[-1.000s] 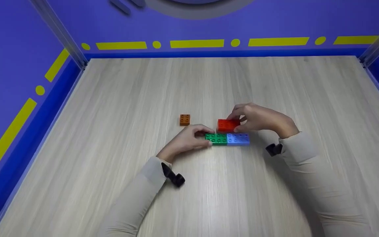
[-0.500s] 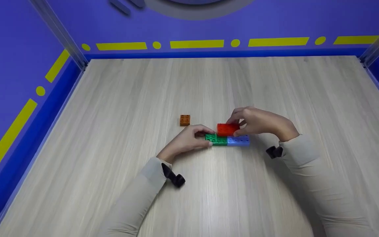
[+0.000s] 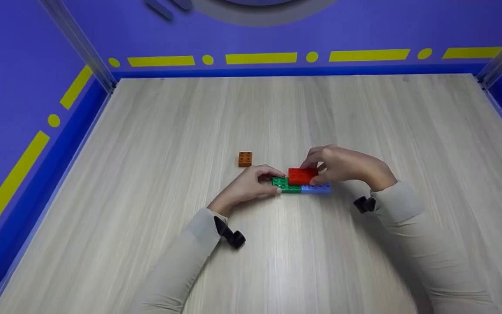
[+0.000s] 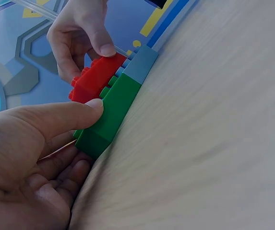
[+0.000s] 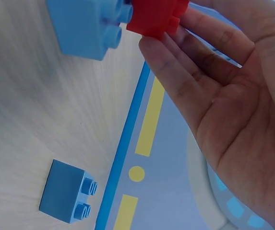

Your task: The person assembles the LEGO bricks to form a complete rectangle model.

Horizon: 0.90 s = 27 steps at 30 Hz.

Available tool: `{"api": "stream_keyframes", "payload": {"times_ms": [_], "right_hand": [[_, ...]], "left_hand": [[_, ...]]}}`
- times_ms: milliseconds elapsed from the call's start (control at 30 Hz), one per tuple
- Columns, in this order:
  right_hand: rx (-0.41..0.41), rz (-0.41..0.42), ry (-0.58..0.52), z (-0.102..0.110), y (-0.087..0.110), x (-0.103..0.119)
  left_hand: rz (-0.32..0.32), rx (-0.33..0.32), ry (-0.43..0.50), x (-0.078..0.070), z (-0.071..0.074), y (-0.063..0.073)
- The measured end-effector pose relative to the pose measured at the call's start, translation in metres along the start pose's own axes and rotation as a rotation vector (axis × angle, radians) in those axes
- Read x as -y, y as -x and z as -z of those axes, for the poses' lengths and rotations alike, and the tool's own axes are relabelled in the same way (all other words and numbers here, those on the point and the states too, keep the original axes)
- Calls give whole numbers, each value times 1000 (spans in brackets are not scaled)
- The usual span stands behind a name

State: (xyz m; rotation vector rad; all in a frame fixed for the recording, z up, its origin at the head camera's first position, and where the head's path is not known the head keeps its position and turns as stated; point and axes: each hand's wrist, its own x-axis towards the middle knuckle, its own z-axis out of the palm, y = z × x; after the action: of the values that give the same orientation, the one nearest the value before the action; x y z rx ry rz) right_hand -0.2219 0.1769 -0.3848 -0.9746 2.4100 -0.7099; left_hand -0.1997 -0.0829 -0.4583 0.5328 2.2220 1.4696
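Observation:
A green brick [image 3: 279, 183] and a light blue brick [image 3: 323, 188] lie end to end on the table. My left hand [image 3: 253, 183] grips the green brick's left end, its thumb [image 4: 91, 111] on the near side. Over the joint between these two, my right hand [image 3: 342, 163] pinches a red brick [image 3: 300, 175] between thumb and fingers. Several studs show beside the red brick in the left wrist view; I cannot tell whether it touches them. An orange brick [image 3: 245, 159] stands behind my left hand.
The right wrist view shows a separate small blue brick [image 5: 65, 191] on the table, unseen in the head view. Blue panels [image 3: 259, 41] with yellow markings bound the wood-look table [image 3: 168, 131] at the back and sides. Each wrist carries a small black camera [image 3: 235, 239].
My right hand has brought the red brick nearer to me, from behind the green and blue bricks to over their joint. My left hand has stayed in place.

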Motion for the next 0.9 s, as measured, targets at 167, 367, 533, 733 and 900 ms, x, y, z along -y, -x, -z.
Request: {"api": "stream_keyframes", "payload": {"times_ms": [167, 367, 533, 733, 900], "right_hand": [[0, 20, 2, -1, 2, 1], [4, 22, 21, -2, 3, 4], [0, 24, 39, -3, 4, 5], [-4, 30, 48, -4, 4, 8], [0, 29, 67, -5, 3, 12]], "left_hand": [[-5, 2, 6, -1, 0, 0], [16, 2, 24, -2, -1, 1], [22, -1, 30, -2, -1, 1], [13, 3, 23, -1, -1, 0], [20, -3, 8, -1, -1, 1]]}}
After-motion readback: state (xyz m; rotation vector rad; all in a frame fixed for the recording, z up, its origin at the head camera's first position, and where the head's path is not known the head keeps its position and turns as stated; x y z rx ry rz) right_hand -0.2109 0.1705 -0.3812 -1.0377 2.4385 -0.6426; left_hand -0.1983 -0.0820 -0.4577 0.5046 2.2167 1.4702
